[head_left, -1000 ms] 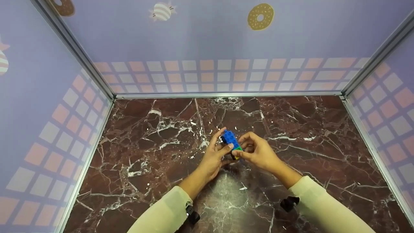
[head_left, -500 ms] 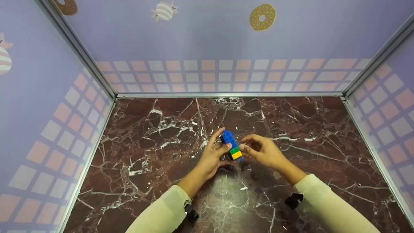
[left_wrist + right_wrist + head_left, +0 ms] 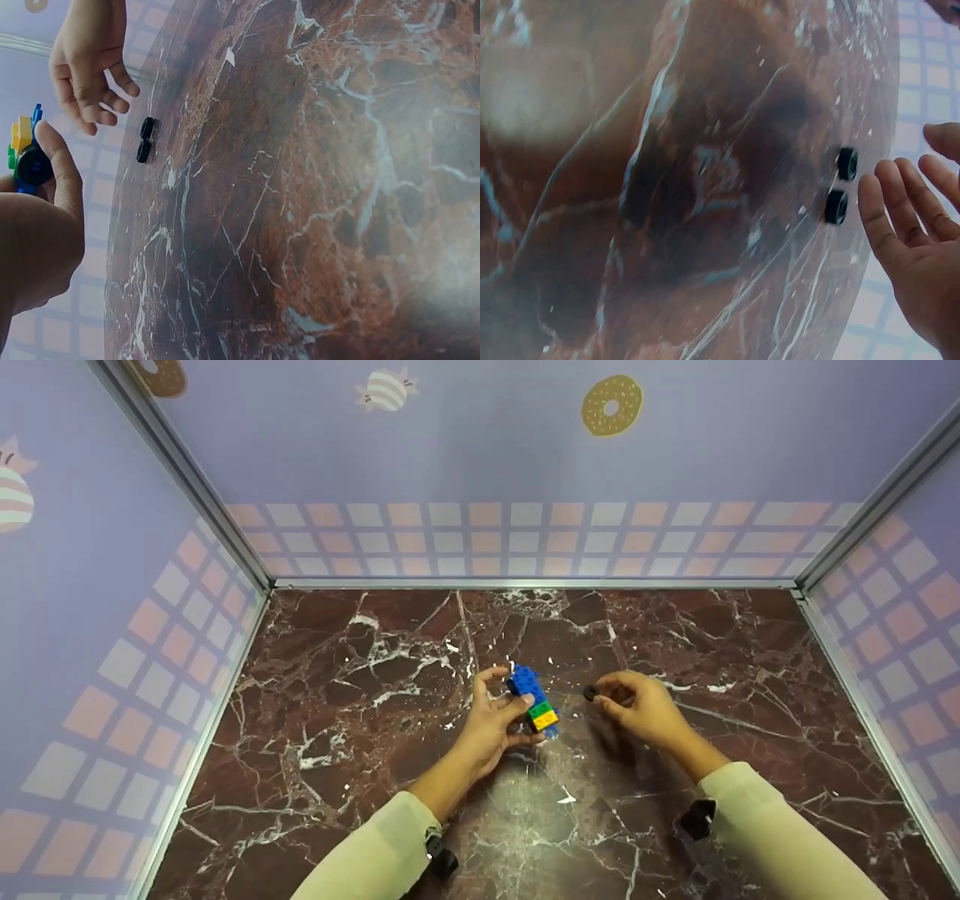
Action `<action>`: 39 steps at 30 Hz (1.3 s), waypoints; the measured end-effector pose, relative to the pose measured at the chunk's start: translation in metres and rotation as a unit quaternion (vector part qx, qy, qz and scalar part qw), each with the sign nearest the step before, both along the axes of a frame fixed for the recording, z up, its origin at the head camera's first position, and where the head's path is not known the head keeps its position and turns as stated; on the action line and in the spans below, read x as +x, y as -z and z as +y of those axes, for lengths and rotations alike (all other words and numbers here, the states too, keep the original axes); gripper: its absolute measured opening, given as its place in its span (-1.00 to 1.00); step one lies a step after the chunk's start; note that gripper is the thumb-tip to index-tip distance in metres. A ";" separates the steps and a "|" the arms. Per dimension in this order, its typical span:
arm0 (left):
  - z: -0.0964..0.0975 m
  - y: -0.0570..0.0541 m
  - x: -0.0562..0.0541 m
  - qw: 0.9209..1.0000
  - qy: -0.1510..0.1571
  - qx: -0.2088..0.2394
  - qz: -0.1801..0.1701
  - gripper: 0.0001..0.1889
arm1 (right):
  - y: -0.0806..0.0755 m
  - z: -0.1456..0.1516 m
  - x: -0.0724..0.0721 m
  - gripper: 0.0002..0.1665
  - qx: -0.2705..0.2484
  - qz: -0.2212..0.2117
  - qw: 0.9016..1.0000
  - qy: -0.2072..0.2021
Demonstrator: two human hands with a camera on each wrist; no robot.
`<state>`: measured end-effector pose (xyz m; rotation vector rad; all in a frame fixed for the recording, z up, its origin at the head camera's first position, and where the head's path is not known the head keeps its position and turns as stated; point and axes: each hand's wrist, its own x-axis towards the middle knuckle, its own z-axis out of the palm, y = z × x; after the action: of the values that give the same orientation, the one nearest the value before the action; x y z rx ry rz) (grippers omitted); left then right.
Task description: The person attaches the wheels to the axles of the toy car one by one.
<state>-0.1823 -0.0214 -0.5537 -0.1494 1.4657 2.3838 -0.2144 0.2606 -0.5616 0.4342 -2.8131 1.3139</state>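
My left hand [image 3: 486, 731] holds a toy brick car [image 3: 529, 688], thumb on top and fingers along its side. Blue studded bricks form its far part; a green brick [image 3: 540, 710] and a yellow brick [image 3: 545, 721] sit at the near end. One black wheel [image 3: 34, 165] on its side shows in the left wrist view. To the right, my right hand [image 3: 645, 709] has loosely bent fingers, and a loose black wheel [image 3: 591, 692] appears at its fingertips. The right wrist view shows two loose wheels [image 3: 841, 185] close together on the table, beside that hand's spread fingers.
The dark red marbled table [image 3: 360, 780] has white veins and small white flecks. Lilac walls with printed sweets and checks [image 3: 480, 540] enclose its back and both sides, along metal edging [image 3: 532, 583]. A black wrist device [image 3: 697, 819] is on the right sleeve.
My right hand has moved away from the car toward the right, uncovering the green and yellow bricks and the loose wheel. My left hand keeps the car in nearly the same place.
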 end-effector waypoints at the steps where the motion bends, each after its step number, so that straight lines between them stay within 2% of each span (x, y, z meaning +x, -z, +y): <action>1: 0.000 0.000 0.000 1.000 -0.001 0.000 -0.001 -0.34 | 0.002 0.003 -0.001 -0.72 0.006 0.005 1.000 -0.001; 8: -0.003 0.002 0.001 1.000 0.011 -0.005 -0.006 -0.40 | 0.011 0.016 -0.004 -0.71 0.044 0.028 0.999 -0.003; 14: -0.005 0.003 0.000 1.000 0.015 -0.008 -0.003 -0.40 | 0.013 0.023 -0.009 -0.65 0.092 0.041 0.995 -0.004; 18: -0.005 0.003 0.000 1.000 0.018 -0.005 -0.003 -0.39 | 0.016 0.026 -0.011 -0.62 0.102 0.041 0.994 -0.003; 24: -0.004 0.002 0.001 1.000 0.019 -0.002 0.000 -0.34 | 0.022 0.027 -0.015 -0.48 0.128 0.043 0.991 -0.005; 28: -0.004 0.002 0.001 1.000 0.023 -0.001 0.000 -0.28 | 0.026 0.027 -0.016 -0.44 0.127 0.056 0.990 -0.013; 33: -0.003 0.001 0.002 1.000 0.028 -0.005 0.000 -0.23 | 0.031 0.027 -0.015 -0.47 0.118 0.100 0.988 -0.018; 36: -0.003 0.001 0.002 0.999 0.031 -0.013 0.003 -0.22 | 0.032 0.025 -0.015 -0.48 0.119 0.097 0.988 -0.015; 39: -0.004 0.001 0.003 0.999 0.031 -0.015 0.004 -0.22 | 0.031 0.022 -0.015 -0.48 0.127 0.071 0.989 -0.008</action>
<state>-0.1797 -0.0249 -0.5546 -0.0996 1.4883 2.3178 -0.2290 0.2825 -0.5921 0.5306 -2.8691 0.8881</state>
